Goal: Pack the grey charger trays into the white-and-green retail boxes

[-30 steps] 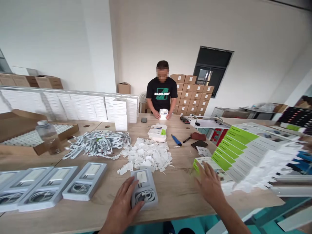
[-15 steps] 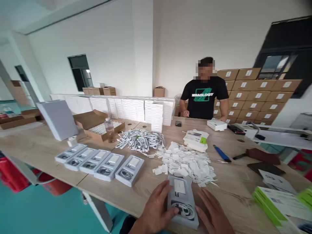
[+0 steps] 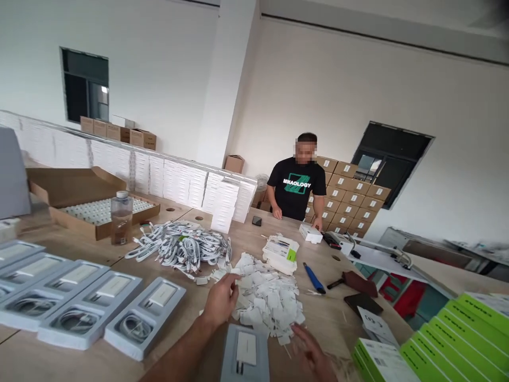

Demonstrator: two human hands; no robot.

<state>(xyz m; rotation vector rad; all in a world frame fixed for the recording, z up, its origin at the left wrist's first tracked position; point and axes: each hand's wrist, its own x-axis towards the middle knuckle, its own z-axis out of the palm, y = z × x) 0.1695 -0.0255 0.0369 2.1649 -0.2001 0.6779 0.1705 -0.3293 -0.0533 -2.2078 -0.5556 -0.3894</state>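
Note:
My left hand (image 3: 221, 300) is at the left edge of a pile of flat white tags (image 3: 270, 294). Its fingers are curled together, and whatever they may hold is hidden. My right hand (image 3: 312, 350) is open, fingers apart, beside the pile's near right side. Between my forearms lies a grey tray (image 3: 228, 355) holding a white charger (image 3: 246, 348) with dark prongs; its lower part is cut off by the frame. To the left stand several similar trays (image 3: 115, 345), each with a white charger and a coiled cable (image 3: 135, 326).
A heap of white cables (image 3: 186, 246) lies beyond my left hand, near a bottle (image 3: 121, 215) and an open carton (image 3: 85, 228). Green-and-white boxes (image 3: 441, 339) stand at right, with a blue-handled tool (image 3: 314, 278) nearer the middle. A co-worker (image 3: 296, 188) touches a white box (image 3: 310, 233) opposite.
My view has turned right and tilted. My left hand has left the near tray and reached forward to the tag pile. My right hand has also come away from the tray.

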